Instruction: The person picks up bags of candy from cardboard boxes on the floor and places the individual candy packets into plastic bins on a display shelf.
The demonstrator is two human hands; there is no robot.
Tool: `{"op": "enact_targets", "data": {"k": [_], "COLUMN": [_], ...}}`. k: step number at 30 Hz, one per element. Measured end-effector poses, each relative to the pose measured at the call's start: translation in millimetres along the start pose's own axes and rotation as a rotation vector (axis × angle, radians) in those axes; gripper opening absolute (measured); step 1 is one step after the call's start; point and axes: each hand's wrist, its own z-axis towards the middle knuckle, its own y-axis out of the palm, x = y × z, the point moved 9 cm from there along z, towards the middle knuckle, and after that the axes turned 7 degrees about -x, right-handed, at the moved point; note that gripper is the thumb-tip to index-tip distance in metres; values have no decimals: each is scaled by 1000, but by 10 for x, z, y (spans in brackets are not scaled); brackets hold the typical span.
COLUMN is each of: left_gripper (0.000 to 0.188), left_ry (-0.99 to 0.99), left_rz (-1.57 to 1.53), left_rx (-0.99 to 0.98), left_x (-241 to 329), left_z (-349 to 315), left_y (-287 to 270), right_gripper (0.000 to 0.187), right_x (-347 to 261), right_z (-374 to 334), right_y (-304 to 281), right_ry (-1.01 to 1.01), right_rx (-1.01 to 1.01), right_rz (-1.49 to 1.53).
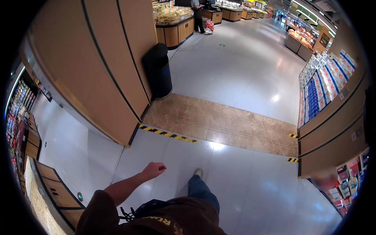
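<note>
My left hand (154, 170) swings out in front of me at the lower left, above the pale tiled floor (235, 172). Its fingers are curled in loosely and nothing shows in them. The hand touches nothing. My right hand is outside the picture. One of my legs (201, 192), in blue jeans, is stretched forward in mid-stride.
A brown stone strip (219, 121) crosses the floor ahead, edged by black-and-yellow tape (168, 134). A black bin (158, 72) stands by the wooden wall panel (70, 70). Stacked boxed goods (325, 82) line the right. Farther off, a person (197, 15) stands beside produce counters (174, 17).
</note>
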Motion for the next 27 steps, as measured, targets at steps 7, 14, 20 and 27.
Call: {"op": "enact_targets", "data": {"k": [7,14,20,27], "left_gripper": [21,19,13,48], "left_ry": [-37,-83,-289,-158], "left_rz": [77,-92,-1214,-2051], "left_rx": [-37,108,285,1209], "left_x": [-234,-1235,-3441,-4952], "left_z": [2110,5073,7831,9292], "left_y": [-1545,-3192,-4192,-5336], "right_gripper": [27,20,22,38], "right_x": [-5763,-8954,-9494,-9522], "right_z": [-805,-707,997,562], "right_y": [-2677,-3648,-3166,-2724], "right_ry": [-712,-885,-417,-90], "right_rx": [246,289,246,101], "right_rz": [645,362,611,697]}}
